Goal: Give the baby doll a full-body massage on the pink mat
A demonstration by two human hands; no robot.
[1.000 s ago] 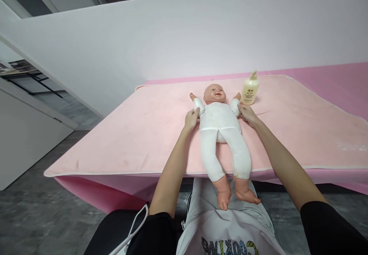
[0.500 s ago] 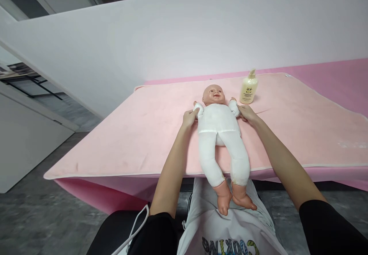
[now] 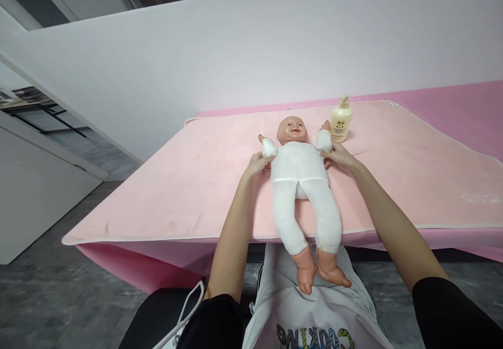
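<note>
A baby doll with a white cloth body lies on its back on the pink mat, its head toward the wall. Its bare feet hang past the table's front edge, above my lap. My left hand is closed around the doll's arm on the left, near the elbow. On the other side my right hand grips the doll's other arm, also close to the elbow. Both doll forearms point up and outward from the body. Just behind the doll's right-side hand stands a pale yellow pump bottle.
The pink mat covers a pink-draped table. A white partition wall runs along the back. A white cable lies by my left sleeve, and an apron with printed letters covers my lap.
Both doll forearms have swung outward and upward, away from the body. My hands have shifted slightly along the arms, still holding them. The body and bottle stay in place.
</note>
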